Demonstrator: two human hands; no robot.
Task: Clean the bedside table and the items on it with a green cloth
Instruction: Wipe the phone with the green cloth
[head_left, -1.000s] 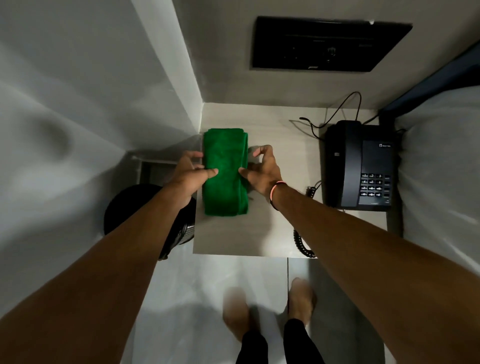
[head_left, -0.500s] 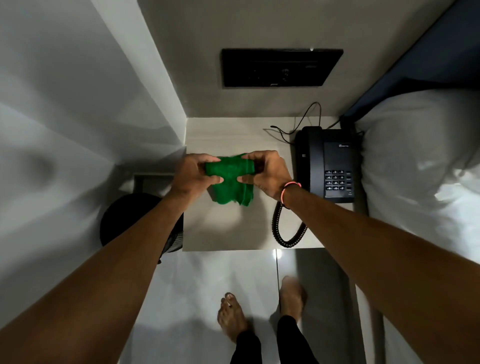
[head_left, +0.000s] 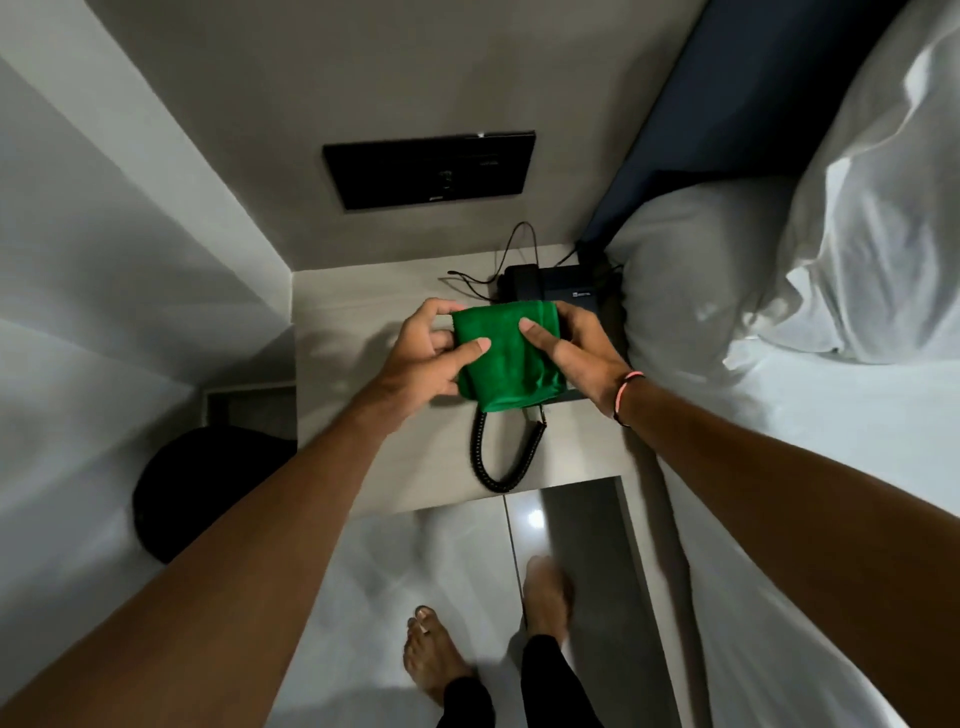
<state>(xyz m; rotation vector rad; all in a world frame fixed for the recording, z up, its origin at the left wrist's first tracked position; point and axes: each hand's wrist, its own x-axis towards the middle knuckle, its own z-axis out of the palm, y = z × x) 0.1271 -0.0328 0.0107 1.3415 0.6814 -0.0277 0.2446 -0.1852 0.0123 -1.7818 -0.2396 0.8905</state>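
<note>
Both hands hold the folded green cloth (head_left: 506, 356) in the air above the worktop (head_left: 332, 332); the left hand (head_left: 428, 358) has a closed grip on the cloth's left edge, thumb on top and fingers curled behind; the right hand (head_left: 576, 348) grips the right edge the same way, thumb pressed on the front; the cloth hides most of the black phone (head_left: 550, 293) beneath it; the phone's coiled cord (head_left: 498, 462) loops over the worktop's front edge
</note>
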